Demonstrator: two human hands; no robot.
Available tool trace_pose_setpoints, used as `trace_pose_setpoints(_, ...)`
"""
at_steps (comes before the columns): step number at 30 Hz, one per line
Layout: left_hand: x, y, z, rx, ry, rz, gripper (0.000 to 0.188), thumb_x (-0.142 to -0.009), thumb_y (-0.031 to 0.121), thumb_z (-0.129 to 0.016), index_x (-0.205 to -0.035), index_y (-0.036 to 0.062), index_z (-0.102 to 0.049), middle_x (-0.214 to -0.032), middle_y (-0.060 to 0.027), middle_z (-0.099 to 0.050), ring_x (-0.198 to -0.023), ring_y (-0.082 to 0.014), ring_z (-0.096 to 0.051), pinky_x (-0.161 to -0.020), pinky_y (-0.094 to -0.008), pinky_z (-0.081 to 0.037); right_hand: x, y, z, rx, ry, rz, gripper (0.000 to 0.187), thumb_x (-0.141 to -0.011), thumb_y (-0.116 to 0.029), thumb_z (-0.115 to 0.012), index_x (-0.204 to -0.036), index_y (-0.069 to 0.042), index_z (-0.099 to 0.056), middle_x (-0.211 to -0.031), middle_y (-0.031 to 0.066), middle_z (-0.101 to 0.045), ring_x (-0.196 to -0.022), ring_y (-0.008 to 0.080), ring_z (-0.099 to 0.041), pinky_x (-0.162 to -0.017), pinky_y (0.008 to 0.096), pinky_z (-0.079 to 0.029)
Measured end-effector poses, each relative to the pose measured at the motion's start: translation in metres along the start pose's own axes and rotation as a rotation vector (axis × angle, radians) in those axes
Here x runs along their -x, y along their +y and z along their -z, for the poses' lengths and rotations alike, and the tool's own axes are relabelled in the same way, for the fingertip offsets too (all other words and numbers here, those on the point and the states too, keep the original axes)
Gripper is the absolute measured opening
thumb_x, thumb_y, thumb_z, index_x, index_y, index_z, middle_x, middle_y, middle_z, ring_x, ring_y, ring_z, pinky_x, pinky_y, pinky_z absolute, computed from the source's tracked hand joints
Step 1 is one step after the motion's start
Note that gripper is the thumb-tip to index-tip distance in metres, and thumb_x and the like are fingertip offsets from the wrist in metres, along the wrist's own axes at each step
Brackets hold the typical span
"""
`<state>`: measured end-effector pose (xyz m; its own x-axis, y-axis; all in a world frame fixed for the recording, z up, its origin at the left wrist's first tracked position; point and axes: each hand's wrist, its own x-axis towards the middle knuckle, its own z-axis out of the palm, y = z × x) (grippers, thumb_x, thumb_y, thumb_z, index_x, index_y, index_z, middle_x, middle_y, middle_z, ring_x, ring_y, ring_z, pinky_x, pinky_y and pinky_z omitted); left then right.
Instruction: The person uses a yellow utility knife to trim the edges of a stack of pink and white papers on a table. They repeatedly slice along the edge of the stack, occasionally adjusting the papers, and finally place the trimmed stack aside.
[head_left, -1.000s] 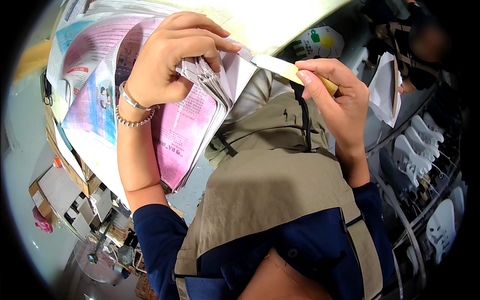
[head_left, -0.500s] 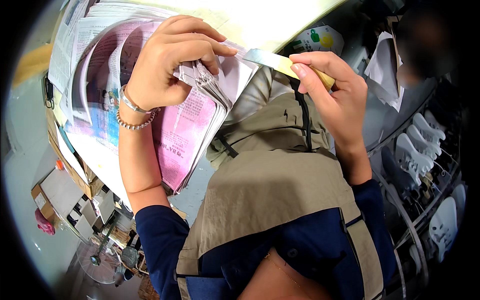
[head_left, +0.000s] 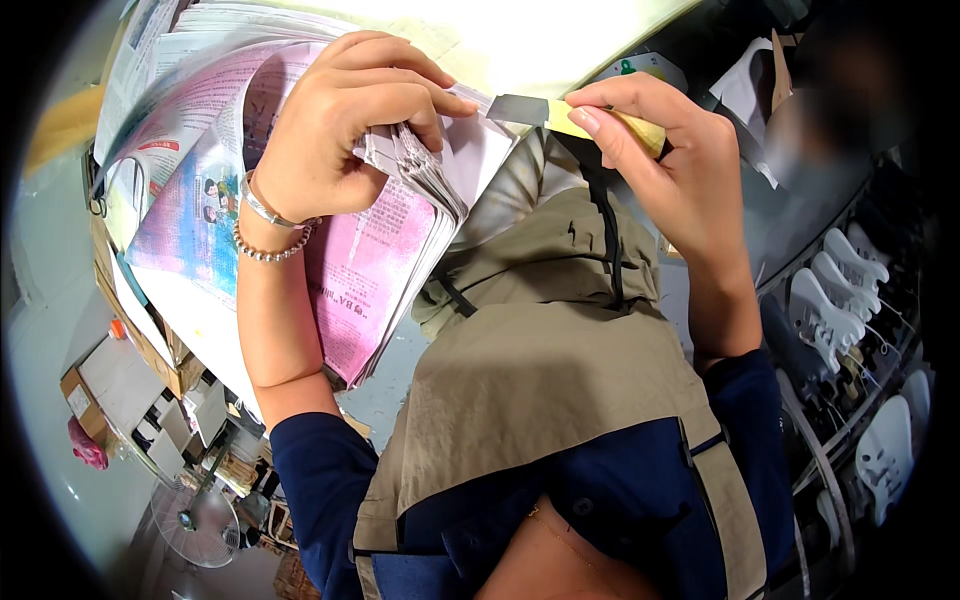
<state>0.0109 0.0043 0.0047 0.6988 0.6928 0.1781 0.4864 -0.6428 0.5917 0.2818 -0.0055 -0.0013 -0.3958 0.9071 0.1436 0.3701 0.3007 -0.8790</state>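
My left hand (head_left: 345, 130) is closed over the bunched edge of a thick stack of newspaper sheets (head_left: 370, 270), printed pink and blue. Its thumb is tucked beneath, and a loose top sheet (head_left: 190, 200) curls over to the left of the wrist. To the right, my right hand (head_left: 670, 150) pinches the yellow handle of a flat-bladed knife (head_left: 520, 109) between thumb and fingers. The grey blade points left, its tip close to the white sheet edges beside my left fingertips; whether it touches them I cannot tell.
A pale tabletop (head_left: 460, 40) lies under the papers. More newspapers (head_left: 240, 20) are piled at the far left. White plastic hangers (head_left: 825, 310) hang on a rack at the right. Lower left are a fan (head_left: 195, 520) and boxes. A blurred person (head_left: 850, 110) is at the upper right.
My right hand has risen slightly, and the blade now lies more level and looks darker. The curled sheet at the left has flopped over, baring more blue print. My left hand keeps its grip.
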Motion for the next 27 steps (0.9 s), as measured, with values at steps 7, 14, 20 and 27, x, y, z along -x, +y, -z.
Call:
trace_pose_setpoints(7,-0.002,0.000,0.001,0.012,-0.020,0.005,0.032,-0.047,0.032,-0.052,-0.067,0.0079,-0.057,-0.095,-0.0059,-0.074,-0.097,-0.0284,-0.062,-0.094,-0.0415,-0.041,-0.009,0.000,0.005,0.036,-0.031,0.008,0.010,-0.088,-0.010,-0.068,-0.093,-0.002,-0.069,-0.077,0.0075,-0.066,-0.057,0.0130,-0.055,-0.054,0.0242,-0.044)
trace_pose_setpoints(14,-0.001,-0.002,-0.001,-0.001,-0.018,-0.016,0.032,-0.047,0.031,-0.052,-0.068,0.0077,-0.057,-0.094,-0.0052,-0.073,-0.096,-0.0284,-0.062,-0.090,-0.0401,-0.043,-0.031,0.002,0.020,0.154,-0.257,0.082,0.017,-0.092,-0.015,-0.065,-0.095,0.001,-0.070,-0.078,0.0014,-0.065,-0.064,0.0044,-0.052,-0.055,0.0196,-0.042)
trace_pose_setpoints(20,-0.005,-0.006,-0.006,-0.005,0.000,-0.043,0.031,-0.049,0.030,-0.053,-0.069,0.0071,-0.058,-0.096,-0.0059,-0.072,-0.093,-0.0286,-0.061,-0.088,-0.0393,-0.043,-0.074,-0.024,0.029,0.145,-0.549,-0.315,0.023,-0.089,-0.022,-0.065,-0.090,0.000,-0.069,-0.064,0.0048,-0.060,-0.059,0.0096,-0.051,-0.055,0.0249,-0.042)
trace_pose_setpoints(27,-0.004,-0.006,-0.009,-0.020,-0.012,-0.014,0.028,-0.050,0.027,-0.051,-0.070,0.0068,-0.057,-0.096,-0.0064,-0.071,-0.091,-0.0283,-0.061,-0.088,-0.0388,-0.043,-0.088,0.010,0.013,-0.015,-0.754,-0.261,0.021,-0.089,-0.022,-0.065,-0.091,-0.002,-0.069,-0.062,0.0024,-0.058,-0.054,0.0078,-0.050,-0.051,0.0233,-0.040)
